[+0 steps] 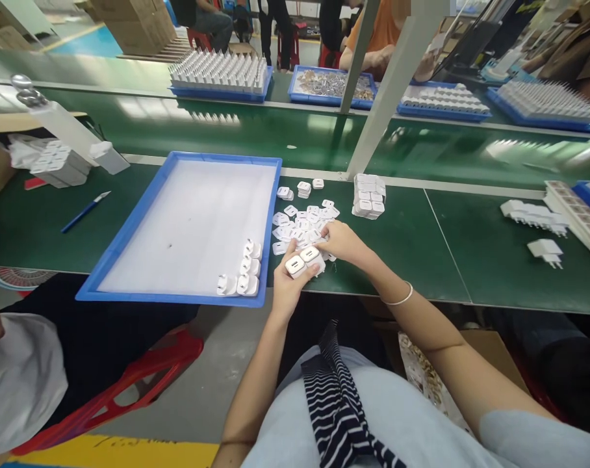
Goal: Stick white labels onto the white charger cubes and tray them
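My left hand point(291, 283) is closed around two white USB charger bodies point(295, 265), side by side with their slotted faces up. Just beyond them lies a loose pile of small white slotted cover plates point(299, 224). My right hand point(342, 242) reaches to the pile's near right edge with its fingers pinched together; what they hold, if anything, is hidden. Left of the pile is a blue-rimmed tray point(178, 296) with a white lining. Several white charger pieces point(249, 283) stand in its near right corner.
A block of stacked white chargers point(369, 196) stands right of the pile. A blue craft knife point(85, 212) lies at the left. Other trays point(221, 95) line the raised ledge behind, where a metal post point(387, 88) rises. White plug parts point(544, 249) lie at the right.
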Demonstrator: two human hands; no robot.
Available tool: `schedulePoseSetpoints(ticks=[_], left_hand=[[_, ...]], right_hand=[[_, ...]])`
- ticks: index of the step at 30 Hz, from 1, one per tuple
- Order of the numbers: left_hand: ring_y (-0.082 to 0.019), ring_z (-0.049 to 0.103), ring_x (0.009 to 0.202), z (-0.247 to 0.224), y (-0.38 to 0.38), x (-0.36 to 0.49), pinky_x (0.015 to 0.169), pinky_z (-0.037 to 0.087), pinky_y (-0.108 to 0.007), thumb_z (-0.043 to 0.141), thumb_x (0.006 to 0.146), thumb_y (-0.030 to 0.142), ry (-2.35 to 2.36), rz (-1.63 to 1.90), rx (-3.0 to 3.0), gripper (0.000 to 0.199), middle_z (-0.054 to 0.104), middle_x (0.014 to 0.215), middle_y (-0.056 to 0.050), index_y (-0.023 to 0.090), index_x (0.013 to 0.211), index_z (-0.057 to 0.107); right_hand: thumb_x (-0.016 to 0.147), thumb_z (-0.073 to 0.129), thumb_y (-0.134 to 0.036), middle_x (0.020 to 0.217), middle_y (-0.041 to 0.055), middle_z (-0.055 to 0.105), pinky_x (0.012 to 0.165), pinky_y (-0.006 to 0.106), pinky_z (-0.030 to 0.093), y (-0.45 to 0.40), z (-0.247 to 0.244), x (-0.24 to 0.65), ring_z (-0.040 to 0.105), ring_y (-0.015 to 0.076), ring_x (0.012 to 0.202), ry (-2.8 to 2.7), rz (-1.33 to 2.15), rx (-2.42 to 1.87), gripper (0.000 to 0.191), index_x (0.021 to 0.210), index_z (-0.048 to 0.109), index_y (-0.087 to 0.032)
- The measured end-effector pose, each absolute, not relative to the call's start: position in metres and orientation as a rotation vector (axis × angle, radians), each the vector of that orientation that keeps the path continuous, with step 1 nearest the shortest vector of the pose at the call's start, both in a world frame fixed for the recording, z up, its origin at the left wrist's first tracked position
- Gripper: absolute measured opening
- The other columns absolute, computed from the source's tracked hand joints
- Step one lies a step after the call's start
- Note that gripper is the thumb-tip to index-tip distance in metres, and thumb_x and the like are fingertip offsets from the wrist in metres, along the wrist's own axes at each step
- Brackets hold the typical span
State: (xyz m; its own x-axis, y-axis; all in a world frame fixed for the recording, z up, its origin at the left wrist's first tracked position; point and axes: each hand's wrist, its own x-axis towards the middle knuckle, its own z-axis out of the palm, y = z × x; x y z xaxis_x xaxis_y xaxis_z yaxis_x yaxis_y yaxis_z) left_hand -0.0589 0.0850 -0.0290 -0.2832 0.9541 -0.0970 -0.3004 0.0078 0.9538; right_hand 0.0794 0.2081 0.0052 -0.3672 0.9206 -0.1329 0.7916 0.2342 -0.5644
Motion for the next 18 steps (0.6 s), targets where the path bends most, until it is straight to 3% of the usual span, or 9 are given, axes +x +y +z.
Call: schedulePoseSetpoints(ticks=[7,14,18], left_hand=[[-0.035,0.044,0.148,-0.033,0.084,-0.064,0.115,0.047,-0.044,0.090,0.066,0.032,1.134,1.507,0.723,0.050,0.047,0.158,-0.012,0.020,0.112,0.076],[-0.034,0.037,0.152,-0.032,0.084,-0.062,0.120,0.041,-0.042,0.088,0.069,0.033,1.152,1.491,0.883,0.048,0.046,0.159,-0.011,0.020,0.113,0.076],[-0.034,0.037,0.152,-0.032,0.084,-0.063,0.121,0.039,-0.042,0.088,0.069,0.033,1.145,1.485,0.892,0.046,0.047,0.158,-0.011,0.020,0.111,0.076]], right_hand=[[0.066,0.085,-0.027,0.100,0.0094,0.067,0.080,0.033,0.045,0.205,0.010,0.089,0.061,0.0253,0.093,-2.202,0.926,-1.653,0.030,0.088,0.067,-0.016],[0.057,0.084,-0.021,0.076,-0.0016,0.059,0.064,0.028,0.038,0.207,0.004,0.082,0.053,0.0159,0.071,-2.017,1.121,-1.633,0.031,0.076,0.060,-0.018],[0.052,0.087,-0.028,0.064,-0.0050,0.055,0.059,0.026,0.037,0.210,0.005,0.092,0.050,0.0129,0.062,-1.881,1.340,-1.519,0.035,0.069,0.057,-0.018]])
